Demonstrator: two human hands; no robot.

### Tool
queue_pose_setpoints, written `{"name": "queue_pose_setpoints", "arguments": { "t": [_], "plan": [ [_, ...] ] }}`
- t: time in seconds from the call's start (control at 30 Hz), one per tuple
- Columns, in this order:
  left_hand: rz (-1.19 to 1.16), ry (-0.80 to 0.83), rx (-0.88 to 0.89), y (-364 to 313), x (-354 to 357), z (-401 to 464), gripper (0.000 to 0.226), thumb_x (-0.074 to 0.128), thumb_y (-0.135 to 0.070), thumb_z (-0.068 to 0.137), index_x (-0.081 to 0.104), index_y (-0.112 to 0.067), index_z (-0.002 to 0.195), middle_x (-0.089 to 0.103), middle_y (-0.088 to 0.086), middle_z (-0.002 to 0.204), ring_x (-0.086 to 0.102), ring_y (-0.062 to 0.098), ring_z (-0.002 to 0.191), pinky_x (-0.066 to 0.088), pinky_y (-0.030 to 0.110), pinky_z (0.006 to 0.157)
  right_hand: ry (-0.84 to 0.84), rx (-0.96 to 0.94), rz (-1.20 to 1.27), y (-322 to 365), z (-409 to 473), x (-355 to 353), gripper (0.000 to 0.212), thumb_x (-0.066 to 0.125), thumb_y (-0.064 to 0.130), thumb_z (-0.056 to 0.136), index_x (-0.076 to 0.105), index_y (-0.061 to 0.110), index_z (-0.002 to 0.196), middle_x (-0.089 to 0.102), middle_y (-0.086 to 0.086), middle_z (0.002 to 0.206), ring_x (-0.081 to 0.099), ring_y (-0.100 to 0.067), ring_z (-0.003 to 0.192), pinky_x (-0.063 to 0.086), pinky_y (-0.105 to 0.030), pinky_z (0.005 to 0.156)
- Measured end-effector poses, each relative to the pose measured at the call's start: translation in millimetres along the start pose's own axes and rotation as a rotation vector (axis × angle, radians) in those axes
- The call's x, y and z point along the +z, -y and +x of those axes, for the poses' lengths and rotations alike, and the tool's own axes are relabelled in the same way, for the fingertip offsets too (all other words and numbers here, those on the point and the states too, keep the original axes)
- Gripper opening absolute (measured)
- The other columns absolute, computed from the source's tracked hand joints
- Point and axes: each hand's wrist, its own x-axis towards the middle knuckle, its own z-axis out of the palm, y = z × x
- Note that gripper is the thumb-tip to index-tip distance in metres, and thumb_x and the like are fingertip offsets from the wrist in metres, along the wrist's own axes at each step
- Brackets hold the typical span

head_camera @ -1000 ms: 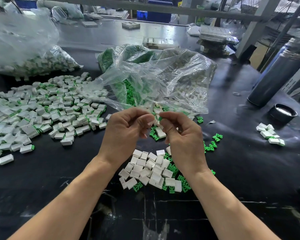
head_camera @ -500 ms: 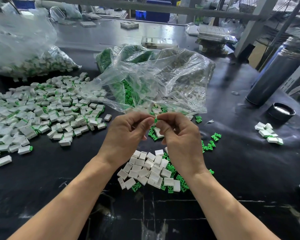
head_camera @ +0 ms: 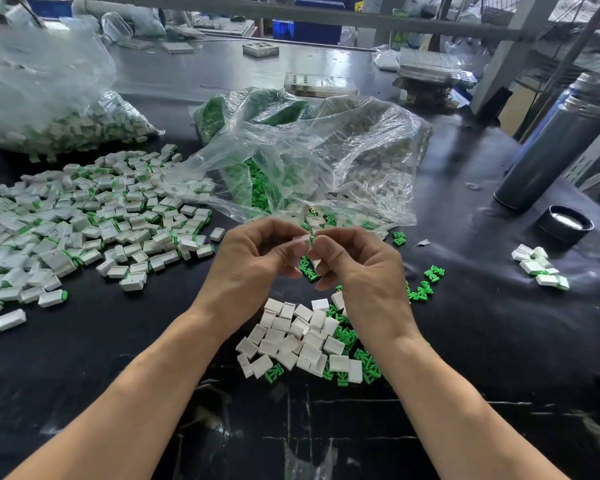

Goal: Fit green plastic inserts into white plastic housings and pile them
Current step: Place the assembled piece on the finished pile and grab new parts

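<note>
Black bench under both fists: the left hand (head_camera: 253, 258) and right hand (head_camera: 357, 265) have closed together since a second ago, now pinching one white housing (head_camera: 302, 241) between them, its green insert hidden, probably seated.

Single head view, looking forward and down, close over black table (head_camera: 118, 368).

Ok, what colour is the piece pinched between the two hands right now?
White: the housing between the left hand and right hand, in the head view.
</note>
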Motion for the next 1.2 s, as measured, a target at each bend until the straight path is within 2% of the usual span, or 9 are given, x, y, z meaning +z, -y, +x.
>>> {"name": "queue_pose_setpoints", "arguments": {
  "t": [0.2,0.33,0.57,0.73,0.8,0.87,0.97,1.1,1.2],
  "plan": [
    [-0.060,-0.011,-0.013,-1.8,1.3,-0.3,0.011,0.073,-0.005,0.089,0.075,-0.015,0.090,0.071,0.000,0.075,0.065,0.012,0.066,0.056,0.019,0.061,-0.007,-0.092,-0.139,-0.9,-3.6,0.0,0.010,0.073,0.013,0.095,0.074,0.020,0.088,0.072,0.003,0.076,0.061,-0.009,0.065,0.054,-0.028,0.055],
    [0.046,-0.043,0.028,0.4,3.4,-0.4,0.018,0.072,0.003,0.089,0.075,-0.015,0.088,0.071,-0.004,0.075,0.065,0.008,0.070,0.058,0.024,0.062,-0.016,-0.173,-0.286,-1.1,-4.8,-0.8,0.013,0.076,0.014,0.093,0.073,0.025,0.086,0.072,0.008,0.077,0.062,-0.008,0.063,0.054,-0.032,0.061],
    [0.177,-0.104,0.100,2.0,5.5,-3.1,0.024,0.071,0.011,0.086,0.076,-0.013,0.087,0.073,-0.001,0.078,0.066,0.019,0.068,0.057,0.028,0.062,-0.033,-0.212,-0.338,-0.9,-6.2,-0.5,0.017,0.078,0.008,0.090,0.074,0.023,0.083,0.071,0.004,0.075,0.063,-0.021,0.063,0.055,-0.047,0.060],
    [0.104,-0.116,0.073,-0.1,6.6,-4.4,0.029,0.071,0.011,0.086,0.077,-0.016,0.085,0.074,-0.002,0.077,0.068,0.008,0.070,0.056,0.021,0.061,-0.034,-0.177,-0.247,1.2,-8.4,1.8,0.018,0.077,0.004,0.089,0.076,0.019,0.081,0.070,-0.006,0.072,0.060,-0.039,0.066,0.052,-0.054,0.057],
    [0.077,-0.120,0.048,0.5,6.9,-4.3,0.028,0.070,0.011,0.087,0.077,-0.016,0.085,0.075,-0.002,0.076,0.068,0.008,0.070,0.056,0.020,0.060,-0.039,-0.145,-0.208,2.2,-8.6,2.0,0.018,0.077,0.001,0.088,0.078,0.017,0.080,0.070,-0.012,0.072,0.057,-0.040,0.064,0.053,-0.052,0.054],
    [0.071,-0.123,0.044,1.6,7.6,-3.5,0.028,0.069,0.012,0.087,0.077,-0.015,0.085,0.074,-0.003,0.075,0.068,0.007,0.068,0.055,0.020,0.059,-0.039,-0.130,-0.190,3.8,-8.5,2.1,0.018,0.077,0.001,0.088,0.079,0.016,0.081,0.070,-0.014,0.071,0.056,-0.037,0.061,0.055,-0.043,0.051],
    [0.076,-0.116,0.049,2.8,9.3,-3.3,0.026,0.069,0.012,0.087,0.077,-0.013,0.086,0.074,-0.002,0.074,0.067,0.008,0.066,0.056,0.021,0.058,-0.036,-0.094,-0.158,2.6,-6.8,0.7,0.018,0.077,-0.001,0.087,0.079,0.016,0.080,0.071,-0.013,0.071,0.056,-0.022,0.058,0.053,-0.029,0.049],
    [0.079,-0.097,0.035,3.1,5.1,-2.7,0.025,0.070,0.009,0.088,0.077,-0.014,0.087,0.075,-0.001,0.077,0.067,0.009,0.070,0.055,0.022,0.059,-0.011,-0.047,-0.116,1.4,-5.5,1.0,0.019,0.076,0.000,0.089,0.080,0.017,0.081,0.073,-0.007,0.071,0.058,-0.017,0.059,0.052,-0.026,0.050],
    [0.031,-0.080,0.000,1.8,2.5,-0.9,0.019,0.072,0.002,0.089,0.075,-0.017,0.088,0.074,-0.002,0.079,0.064,0.010,0.073,0.053,0.021,0.065,0.001,-0.004,-0.036,4.6,-4.1,1.5,0.014,0.069,0.009,0.097,0.079,0.012,0.089,0.073,-0.007,0.072,0.057,-0.018,0.058,0.051,-0.025,0.048]
  ]
}}
